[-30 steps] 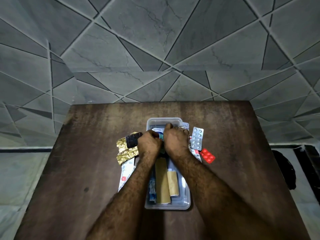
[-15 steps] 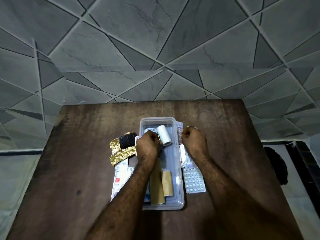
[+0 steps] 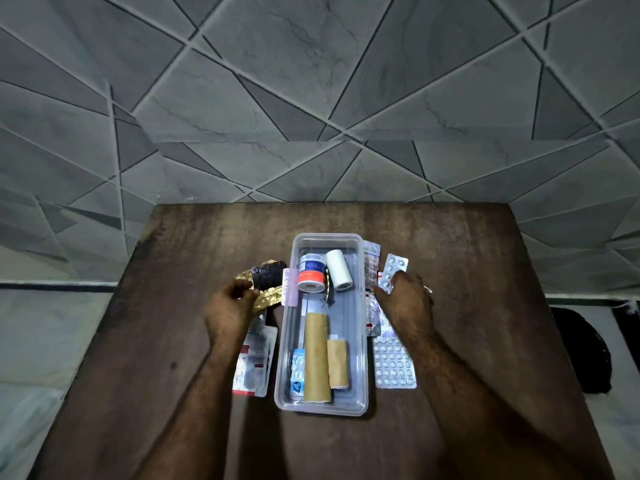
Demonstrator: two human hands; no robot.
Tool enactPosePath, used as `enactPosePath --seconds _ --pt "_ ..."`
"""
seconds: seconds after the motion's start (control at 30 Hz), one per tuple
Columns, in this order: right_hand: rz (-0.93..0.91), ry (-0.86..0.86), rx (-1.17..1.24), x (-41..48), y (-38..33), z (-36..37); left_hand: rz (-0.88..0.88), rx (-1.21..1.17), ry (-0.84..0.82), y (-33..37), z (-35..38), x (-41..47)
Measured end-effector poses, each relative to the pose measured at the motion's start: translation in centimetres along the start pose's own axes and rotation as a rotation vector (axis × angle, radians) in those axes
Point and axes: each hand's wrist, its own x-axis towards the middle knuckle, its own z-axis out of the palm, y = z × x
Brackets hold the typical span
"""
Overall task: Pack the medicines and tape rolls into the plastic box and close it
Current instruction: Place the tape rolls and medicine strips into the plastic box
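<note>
The clear rectangular plastic box (image 3: 360, 341) is sitting open in the middle of the dark wooden table (image 3: 467, 271), holding a white tape roll (image 3: 339, 270), an orange-and-white labelled roll (image 3: 311, 276) and two tan cardboard tubes (image 3: 317, 356). Just left of it, the left hand (image 3: 230, 308) is curling its fingers around crumpled gold foil strips (image 3: 268, 301). Just right, the right hand (image 3: 407, 306) is lying with loose fingers on a silver blister strip (image 3: 393, 268); whether it is gripping, I cannot tell.

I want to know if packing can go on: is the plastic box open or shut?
Open. The plastic box has no lid on it, and the white tape roll and brown rolls lie uncovered inside.
</note>
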Motion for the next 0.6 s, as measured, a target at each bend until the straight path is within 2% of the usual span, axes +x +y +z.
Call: enactPosePath --seconds 0.13,0.3,0.47,0.6 --pt "-0.015 -0.036 0.067 0.1 -0.1 -0.5 -0.076 0.151 -0.133 -2.8 0.1 -1.3" --pt "-0.009 -0.068 0.124 -0.5 -0.4 -0.9 -0.043 0.241 -0.154 -2.7 0.9 -2.3" --pt "0.016 -0.091 0.159 -1.5 -1.4 -0.9 0.067 0.331 -0.147 -2.7 0.9 -1.0" --pt "0.017 -0.060 0.164 -2.0 -1.7 -0.6 0.229 0.488 -0.097 -2.6 1.0 0.2"
